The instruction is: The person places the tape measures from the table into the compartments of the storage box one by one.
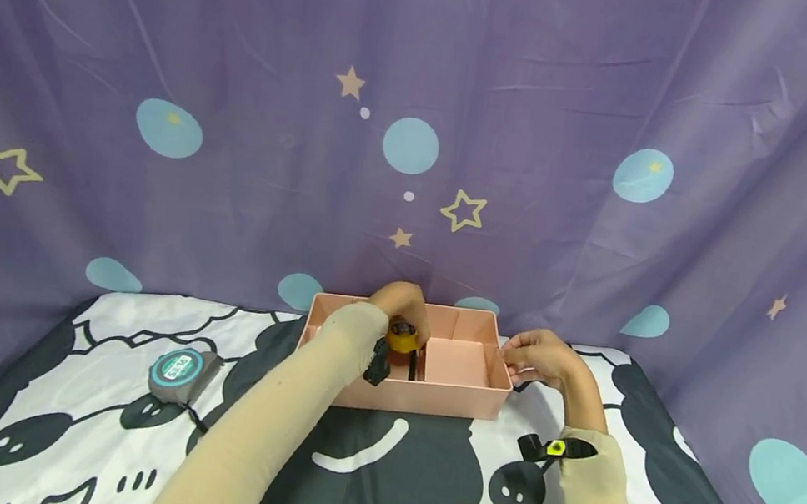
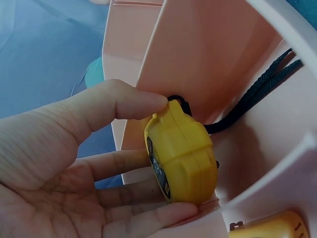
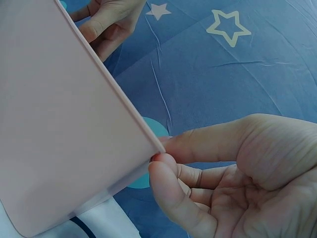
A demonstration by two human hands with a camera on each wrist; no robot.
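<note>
My left hand (image 1: pixel 406 307) reaches into the pink divided box (image 1: pixel 423 397). Between its thumb and fingers it holds a yellow tape measure (image 2: pixel 185 156), whose black wrist strap (image 2: pixel 247 96) trails inside the compartment. In the head view the yellow tape measure (image 1: pixel 403 338) shows partly below the fingers. At the box's right end, my right hand (image 1: pixel 545 358) pinches the rim; thumb and fingertips meet at the box corner in the right wrist view.
A grey and blue tape measure (image 1: pixel 178 374) with a dark strap lies on the patterned cloth (image 1: pixel 357 503) to the left. Part of another yellow object (image 2: pixel 272 227) shows in the box at the left wrist view's lower right. A purple curtain (image 1: pixel 428 53) hangs behind the box.
</note>
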